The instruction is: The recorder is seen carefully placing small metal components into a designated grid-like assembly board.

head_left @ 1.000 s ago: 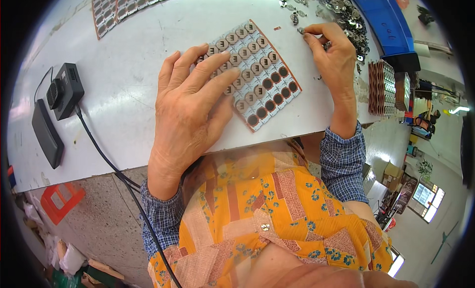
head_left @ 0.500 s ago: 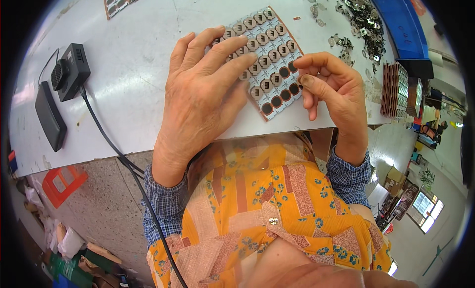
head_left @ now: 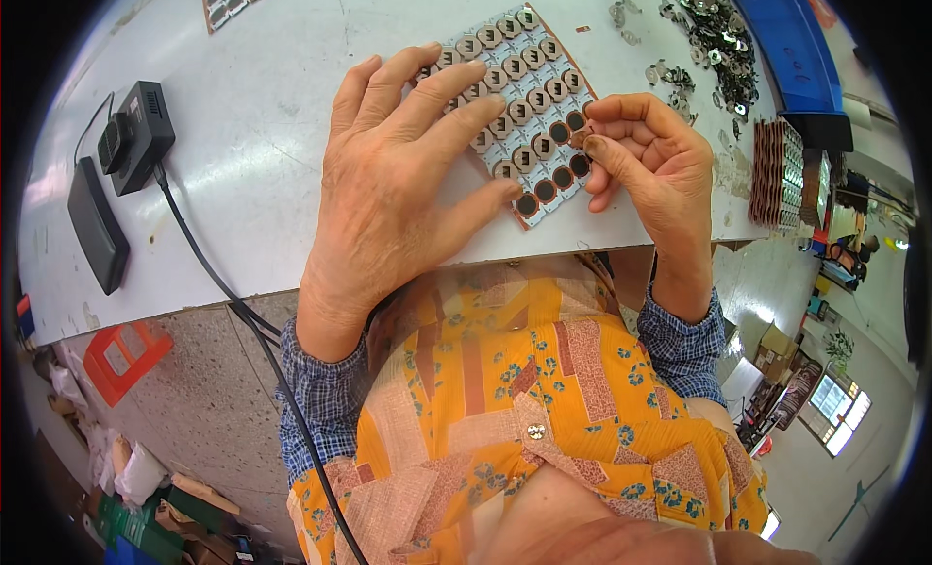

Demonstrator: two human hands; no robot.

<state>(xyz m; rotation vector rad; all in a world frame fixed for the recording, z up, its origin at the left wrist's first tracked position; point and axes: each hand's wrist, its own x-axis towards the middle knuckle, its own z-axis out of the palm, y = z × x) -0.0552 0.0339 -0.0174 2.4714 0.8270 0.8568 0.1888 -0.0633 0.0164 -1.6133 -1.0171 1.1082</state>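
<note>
A panel of small circuit boards [head_left: 516,87] lies aslant on the white table. Octagonal metal clips sit in rows over most of its visible part, while several dark round pads toward the near right corner are bare. My left hand [head_left: 383,182] rests with spread fingers on the panel's left side, covering part of it; its thumb reaches the near edge. At the right edge, my right hand [head_left: 665,167] holds thumb and forefinger pinched together above the bare pads. What sits between those fingertips is too small to make out.
Loose metal clips [head_left: 714,46] are heaped at the far right, beside a blue bin [head_left: 801,55]. Stacked panels [head_left: 775,177] stand at the right table edge. To the left are a black device [head_left: 144,138], a flat black box [head_left: 97,225] and a cable [head_left: 209,259].
My left thumb has swung out from beside the palm to the panel's near edge. The panel has shifted slightly away from me. My right hand's pinch has moved a little left, over the pads.
</note>
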